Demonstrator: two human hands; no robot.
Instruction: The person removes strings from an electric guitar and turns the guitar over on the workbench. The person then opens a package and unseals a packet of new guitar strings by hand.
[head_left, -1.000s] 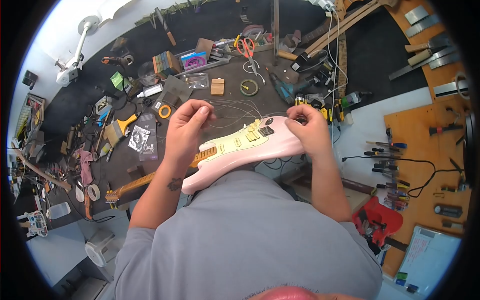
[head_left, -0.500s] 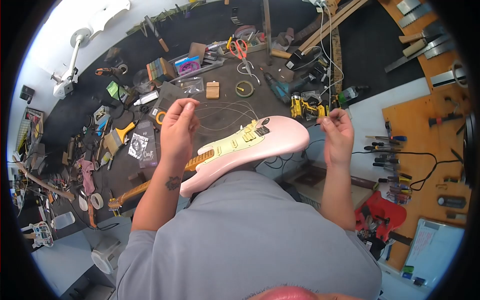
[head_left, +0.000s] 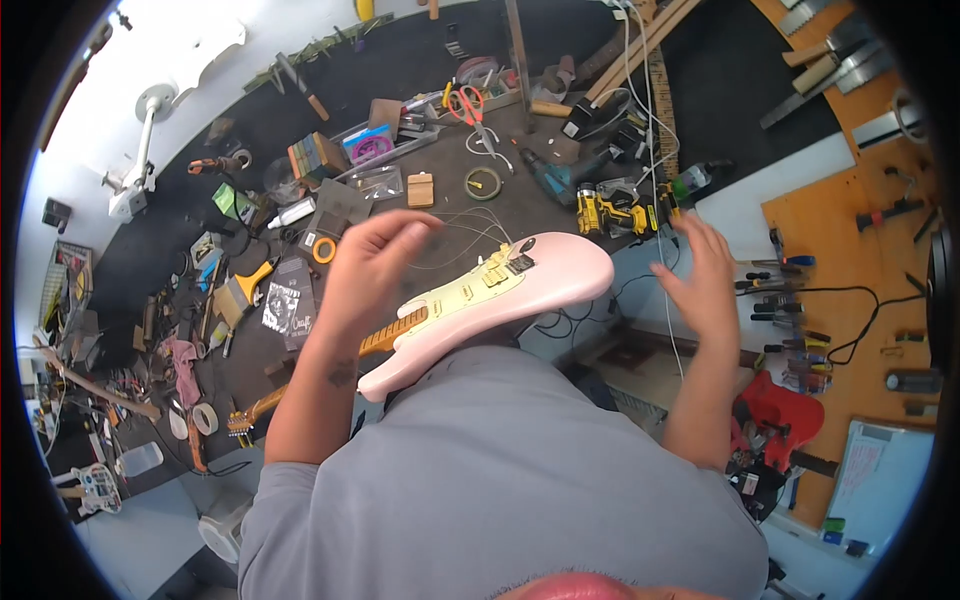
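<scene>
A pale pink electric guitar (head_left: 560, 268) with a cream pickguard lies against my front, its neck running lower left under my left forearm. Loose thin guitar strings (head_left: 478, 212) curve out from near its bridge (head_left: 518, 262) toward my left fingertips. My left hand (head_left: 378, 262) is above the bench left of the body, thumb and fingers closed together; the strings appear to end at the pinch, though the contact is too fine to see clearly. Off the body's right end, my right hand (head_left: 706, 272) is raised open, fingers apart, holding nothing.
On the dark bench (head_left: 440, 160) are a roll of tape (head_left: 482, 183), a wooden block (head_left: 420, 190), scissors (head_left: 470, 108) and a yellow drill (head_left: 610, 212). A white cable (head_left: 655, 130) hangs at right. Hand tools (head_left: 790, 300) line the right wall; a red guitar body (head_left: 780, 415) stands below.
My right hand has opened from a pinch and moved right and slightly down. My left hand has shifted a little right and tilted over. The view has turned slightly.
</scene>
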